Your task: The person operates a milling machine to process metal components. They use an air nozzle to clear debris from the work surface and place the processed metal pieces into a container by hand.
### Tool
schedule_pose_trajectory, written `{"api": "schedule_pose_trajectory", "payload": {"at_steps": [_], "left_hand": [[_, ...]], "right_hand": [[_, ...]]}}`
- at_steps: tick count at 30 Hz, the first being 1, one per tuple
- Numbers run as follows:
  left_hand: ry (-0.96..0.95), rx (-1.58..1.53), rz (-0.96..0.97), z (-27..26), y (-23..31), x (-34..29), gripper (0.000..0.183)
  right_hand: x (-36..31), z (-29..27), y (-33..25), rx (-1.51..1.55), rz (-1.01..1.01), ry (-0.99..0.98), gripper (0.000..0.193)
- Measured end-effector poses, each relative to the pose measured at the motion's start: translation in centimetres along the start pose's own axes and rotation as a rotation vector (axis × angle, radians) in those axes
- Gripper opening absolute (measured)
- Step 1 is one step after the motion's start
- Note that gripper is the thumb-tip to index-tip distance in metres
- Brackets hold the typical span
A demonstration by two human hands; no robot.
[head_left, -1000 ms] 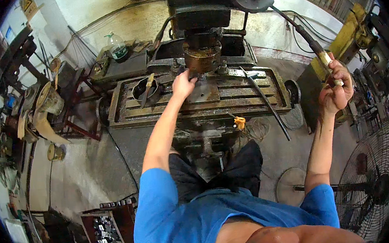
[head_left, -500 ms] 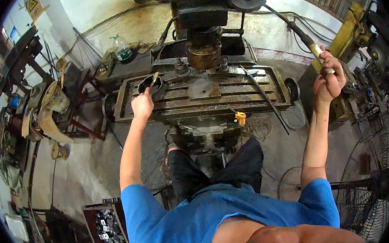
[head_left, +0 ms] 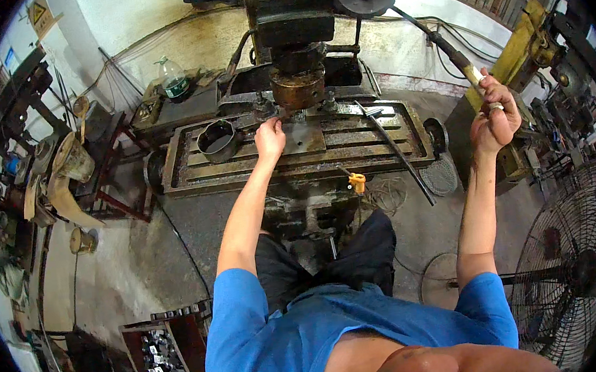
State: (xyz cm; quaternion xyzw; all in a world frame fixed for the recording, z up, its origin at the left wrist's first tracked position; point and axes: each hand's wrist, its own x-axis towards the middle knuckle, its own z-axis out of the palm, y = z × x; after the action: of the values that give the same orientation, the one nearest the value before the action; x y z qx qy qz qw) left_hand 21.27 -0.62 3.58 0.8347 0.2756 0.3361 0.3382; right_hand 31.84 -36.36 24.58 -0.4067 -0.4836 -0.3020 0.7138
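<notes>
A person in a blue shirt [head_left: 289, 328] is standing at a machine table [head_left: 201, 174], both bare arms reaching forward. The left arm is stretching over the front edge, its hand [head_left: 270, 139] hovering near the back edge with fingers curling narrowly inward; whether they are gripping anything, I cannot tell. A round metal spindle head [head_left: 298, 90] is hanging just beyond. The right arm is bending upward outside the right edge, its hand [head_left: 496, 113] wrapping around a lever's [head_left: 436, 38] pale end. 1 black pot [head_left: 221, 154] is sitting toward the back left corner.
</notes>
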Motion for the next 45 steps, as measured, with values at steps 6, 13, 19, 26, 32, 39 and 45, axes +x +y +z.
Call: {"api": "schedule_pose_trajectory", "payload": {"at_steps": [6,13,19,26,32,39,45], "left_hand": [[-0.008,-0.025,-0.006,0.7,-0.4,-0.1,0.023],[-0.058,-0.149,0.053,-0.6,-2.6,-0.6,0.024],[-0.25,-0.128,-0.129,-7.8,-1.7,-2.9,0.024],[0.129,0.449,0.071,-13.1,-6.8,-1.3,0.026],[-0.096,0.632,0.113,-13.2,-7.8,-1.8,0.041],[-0.077,0.585,-0.008,-17.9,-7.9,-3.8,0.051],[0.222,0.519,-0.159,-29.4,-10.7,-12.8,0.043]], "right_hand": [[-1.4,0.1,0.2,0.018,0.024,0.052,0.02],[-2.3,0.3,0.2,0.055,0.065,0.069,0.019],[-3.3,0.3,0.1,0.03,0.104,0.084,0.02],[-4.5,-0.1,0.5,0.054,0.088,0.038,0.013],[-5.5,-0.8,1.4,0.043,0.055,0.008,0.015],[-5.5,-0.8,2.3,0.023,0.049,-0.037,0.017],[-4.8,-6.0,3.5,-0.023,0.102,-0.113,0.016]]}}
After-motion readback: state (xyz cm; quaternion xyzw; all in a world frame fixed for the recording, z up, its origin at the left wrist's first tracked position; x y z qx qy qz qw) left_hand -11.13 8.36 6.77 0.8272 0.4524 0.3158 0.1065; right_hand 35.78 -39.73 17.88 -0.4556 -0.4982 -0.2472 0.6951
